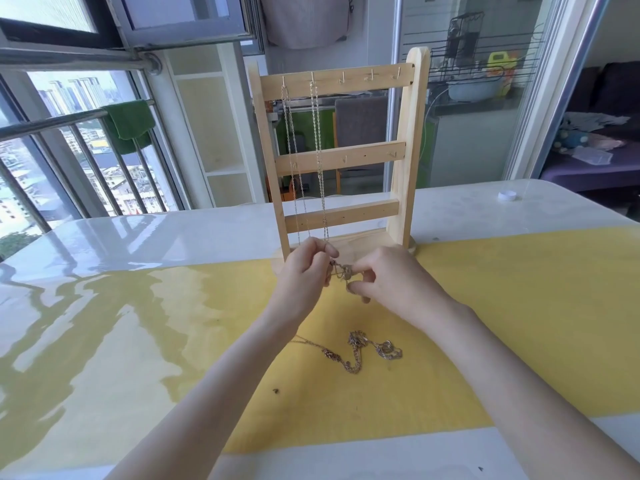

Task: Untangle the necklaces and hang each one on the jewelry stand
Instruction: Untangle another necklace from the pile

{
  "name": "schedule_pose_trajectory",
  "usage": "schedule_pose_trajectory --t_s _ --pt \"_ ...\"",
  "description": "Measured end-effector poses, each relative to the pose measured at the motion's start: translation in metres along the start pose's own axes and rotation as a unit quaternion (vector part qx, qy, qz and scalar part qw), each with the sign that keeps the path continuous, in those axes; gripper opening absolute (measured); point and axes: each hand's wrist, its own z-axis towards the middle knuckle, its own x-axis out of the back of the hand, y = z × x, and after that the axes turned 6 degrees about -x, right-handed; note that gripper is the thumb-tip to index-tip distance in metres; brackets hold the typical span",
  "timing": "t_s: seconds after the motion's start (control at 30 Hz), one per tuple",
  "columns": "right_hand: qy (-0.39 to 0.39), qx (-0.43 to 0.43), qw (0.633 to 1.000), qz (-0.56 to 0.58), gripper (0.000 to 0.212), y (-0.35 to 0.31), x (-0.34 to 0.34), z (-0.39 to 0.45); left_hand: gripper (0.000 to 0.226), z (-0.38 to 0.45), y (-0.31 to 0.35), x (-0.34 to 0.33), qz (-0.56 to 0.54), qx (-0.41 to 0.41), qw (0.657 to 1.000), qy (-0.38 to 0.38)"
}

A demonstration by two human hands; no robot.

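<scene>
A wooden jewelry stand (346, 155) with three crossbars and small hooks stands on the table. Two thin chains (318, 143) hang from the two leftmost top hooks down to the stand's base. In front of the base, my left hand (306, 268) and my right hand (391, 278) both pinch a small knotted clump of chain (343, 272) held between them above the table. A loose tangle of gold necklaces (360, 351) lies on the yellow mat nearer to me, untouched.
The glossy table (138, 237) carries a yellow mat (502, 306) across its middle. A small white cap (506, 195) sits at the far right. A dark speck (276, 391) lies on the mat. A railing and window stand to the left.
</scene>
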Motion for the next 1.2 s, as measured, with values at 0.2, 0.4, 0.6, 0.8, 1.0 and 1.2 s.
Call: schedule_pose_trajectory --t_s 0.2,0.4,0.6,0.8,1.0,1.2 --pt "0.001 -0.028 0.989 0.145 0.044 0.002 -0.004 0.000 0.031 0.000 0.012 0.006 -0.133 0.050 0.990 -0.006" --pt "-0.028 -0.036 0.997 0.060 0.068 -0.001 -0.007 -0.003 0.030 -0.001 0.018 0.009 -0.173 0.069 0.982 -0.027" --pt "0.074 -0.069 0.995 -0.017 0.027 0.012 0.002 0.000 0.013 0.002 0.009 0.020 0.011 0.039 0.999 -0.028" --pt "0.200 -0.114 0.969 -0.087 0.034 0.016 0.002 0.000 0.010 0.005 -0.010 0.026 0.156 0.034 0.987 -0.020" --pt "0.217 -0.079 0.962 -0.149 0.035 0.029 -0.005 0.006 0.015 0.005 -0.007 0.025 0.148 0.026 0.989 -0.008" --pt "0.158 -0.039 0.964 0.212 0.017 0.012 0.010 0.004 0.013 0.008 0.007 0.023 0.160 -0.050 0.983 -0.076"
